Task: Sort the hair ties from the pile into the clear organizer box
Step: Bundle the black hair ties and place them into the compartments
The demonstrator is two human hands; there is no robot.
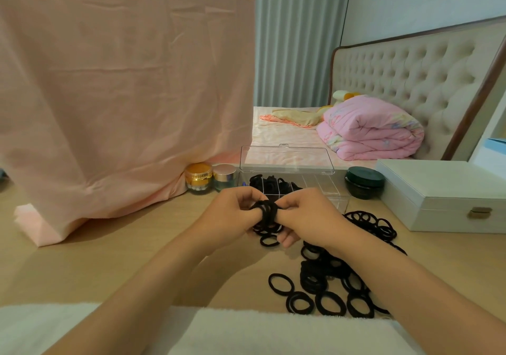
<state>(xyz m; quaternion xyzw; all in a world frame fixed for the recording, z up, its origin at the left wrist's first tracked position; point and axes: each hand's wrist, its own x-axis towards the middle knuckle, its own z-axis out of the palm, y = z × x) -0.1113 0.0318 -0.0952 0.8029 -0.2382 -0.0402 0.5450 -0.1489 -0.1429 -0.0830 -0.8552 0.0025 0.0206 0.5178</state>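
A bundle of black hair ties (pixel 267 212) is held between my two hands just in front of the clear organizer box (pixel 323 183). My left hand (pixel 232 212) has fingers through the bundle, and my right hand (pixel 304 215) pinches it from the other side. The box stands open with its lid (pixel 286 160) upright; black ties fill its left compartments (pixel 269 183), while the right ones show none. A big pile of black hair ties (pixel 339 269) spreads over the wooden table under and to the right of my right forearm.
Two cosmetic jars, gold (pixel 198 178) and pale green (pixel 224 176), stand left of the box. A dark round tin (pixel 364 182) and a white jewellery case (pixel 443 198) lie to its right. Pink cloth (pixel 123 94) hangs at left. A white towel (pixel 246 330) covers the near edge.
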